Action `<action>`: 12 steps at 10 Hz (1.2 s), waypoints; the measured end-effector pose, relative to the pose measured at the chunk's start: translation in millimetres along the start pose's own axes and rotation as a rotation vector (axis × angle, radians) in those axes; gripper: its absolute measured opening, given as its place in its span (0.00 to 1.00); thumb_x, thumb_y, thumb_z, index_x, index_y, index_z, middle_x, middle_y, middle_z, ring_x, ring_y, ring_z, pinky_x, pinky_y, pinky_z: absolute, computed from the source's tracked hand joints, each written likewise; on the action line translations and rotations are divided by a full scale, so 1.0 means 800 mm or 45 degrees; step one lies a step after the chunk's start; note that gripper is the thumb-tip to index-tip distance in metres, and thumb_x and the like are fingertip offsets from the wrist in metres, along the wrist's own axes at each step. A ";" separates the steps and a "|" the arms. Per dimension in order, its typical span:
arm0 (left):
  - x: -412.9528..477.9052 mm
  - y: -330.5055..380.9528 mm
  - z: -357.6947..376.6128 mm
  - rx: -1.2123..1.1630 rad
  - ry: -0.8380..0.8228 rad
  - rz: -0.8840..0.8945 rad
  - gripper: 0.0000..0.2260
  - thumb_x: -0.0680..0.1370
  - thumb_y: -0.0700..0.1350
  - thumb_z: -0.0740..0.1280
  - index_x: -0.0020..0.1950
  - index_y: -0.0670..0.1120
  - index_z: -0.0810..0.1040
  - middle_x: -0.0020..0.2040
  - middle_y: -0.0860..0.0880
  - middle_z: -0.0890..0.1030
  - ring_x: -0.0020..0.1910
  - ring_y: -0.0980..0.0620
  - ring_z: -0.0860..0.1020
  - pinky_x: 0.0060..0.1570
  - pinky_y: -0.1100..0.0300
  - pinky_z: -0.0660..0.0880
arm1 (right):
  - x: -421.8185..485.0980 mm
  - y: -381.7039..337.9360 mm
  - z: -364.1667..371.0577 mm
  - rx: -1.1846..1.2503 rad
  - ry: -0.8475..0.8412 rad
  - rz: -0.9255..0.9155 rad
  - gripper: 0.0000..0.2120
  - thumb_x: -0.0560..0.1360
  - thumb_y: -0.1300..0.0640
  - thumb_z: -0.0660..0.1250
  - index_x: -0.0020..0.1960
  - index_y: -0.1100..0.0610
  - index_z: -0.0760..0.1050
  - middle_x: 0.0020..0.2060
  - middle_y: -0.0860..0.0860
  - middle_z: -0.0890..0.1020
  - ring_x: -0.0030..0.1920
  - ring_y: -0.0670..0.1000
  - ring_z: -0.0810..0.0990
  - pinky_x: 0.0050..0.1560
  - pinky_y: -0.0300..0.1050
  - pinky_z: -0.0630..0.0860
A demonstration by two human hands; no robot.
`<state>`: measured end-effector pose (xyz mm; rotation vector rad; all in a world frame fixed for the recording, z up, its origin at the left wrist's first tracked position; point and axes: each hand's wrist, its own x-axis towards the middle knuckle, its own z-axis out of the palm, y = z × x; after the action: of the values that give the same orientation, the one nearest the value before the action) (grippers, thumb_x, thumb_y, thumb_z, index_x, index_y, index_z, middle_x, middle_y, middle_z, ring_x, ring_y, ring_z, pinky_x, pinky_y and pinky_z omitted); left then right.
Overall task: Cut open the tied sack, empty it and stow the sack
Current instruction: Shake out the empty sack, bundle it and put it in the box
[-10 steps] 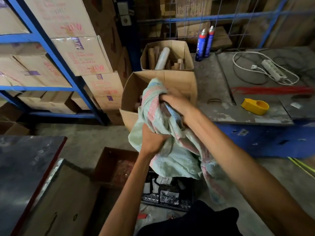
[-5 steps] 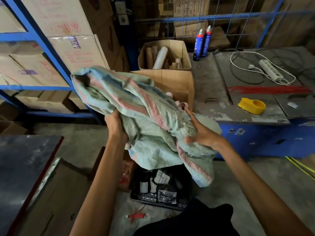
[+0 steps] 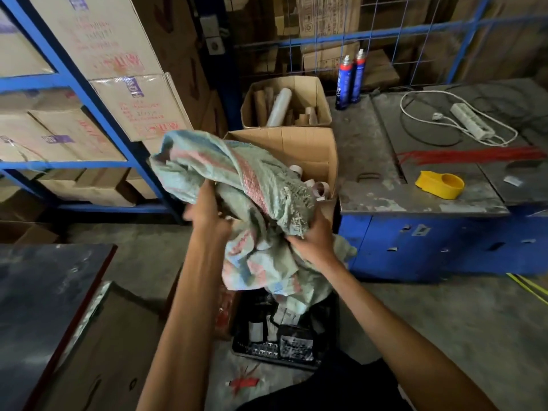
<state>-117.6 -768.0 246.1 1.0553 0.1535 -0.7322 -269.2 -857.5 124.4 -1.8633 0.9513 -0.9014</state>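
Two hands, left (image 3: 207, 210), right (image 3: 313, 242), tight around sack (image 3: 261, 185)

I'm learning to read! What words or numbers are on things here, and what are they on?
No text here reads clearly enough to quote.
Cardboard boxes on the blue rack: red print and purple labels, too blurred.
Spray cans: label print too small.
Packets in the black crate: markings too blurred.
Sack: no words visible.

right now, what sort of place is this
Probably a warehouse or stockroom: blue steel racking loaded with taped cartons, open cardboard boxes on the concrete floor, and a worn metal workbench.
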 end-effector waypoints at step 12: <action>0.027 -0.046 -0.237 0.244 0.203 0.110 0.36 0.63 0.56 0.80 0.66 0.39 0.79 0.64 0.34 0.81 0.64 0.35 0.80 0.66 0.36 0.74 | 0.006 -0.107 0.124 0.209 -1.313 -0.039 0.53 0.64 0.32 0.76 0.81 0.41 0.55 0.74 0.44 0.73 0.72 0.44 0.72 0.74 0.47 0.70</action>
<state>-82.3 -630.6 113.4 1.2961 0.1762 -0.5925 -159.8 -796.1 163.0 -1.8375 0.1936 0.0433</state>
